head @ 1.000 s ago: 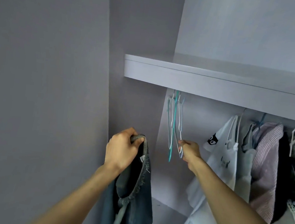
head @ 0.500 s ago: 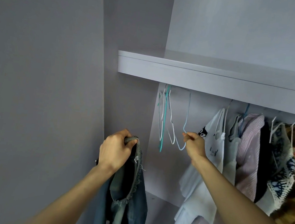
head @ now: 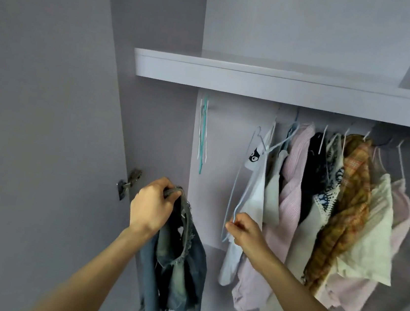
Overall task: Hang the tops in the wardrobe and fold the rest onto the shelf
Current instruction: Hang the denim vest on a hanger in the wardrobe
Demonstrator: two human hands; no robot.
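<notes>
pale wardrobe shelf (head: 284, 86), clothes hanging beneath (head: 321, 208)

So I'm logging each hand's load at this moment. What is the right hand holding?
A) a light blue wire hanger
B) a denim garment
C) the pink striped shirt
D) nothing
A: the right hand pinches the lower end of a light blue wire hanger, in front of the hung tops, while the left hand grips the denim garment.

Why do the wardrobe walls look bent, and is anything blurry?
Head view: the wide-angle lens bows the shelf and splays the side walls; light is soft and even, with faint shadow beneath the shelf; the thin hanger in the right hand looks faint.
</notes>
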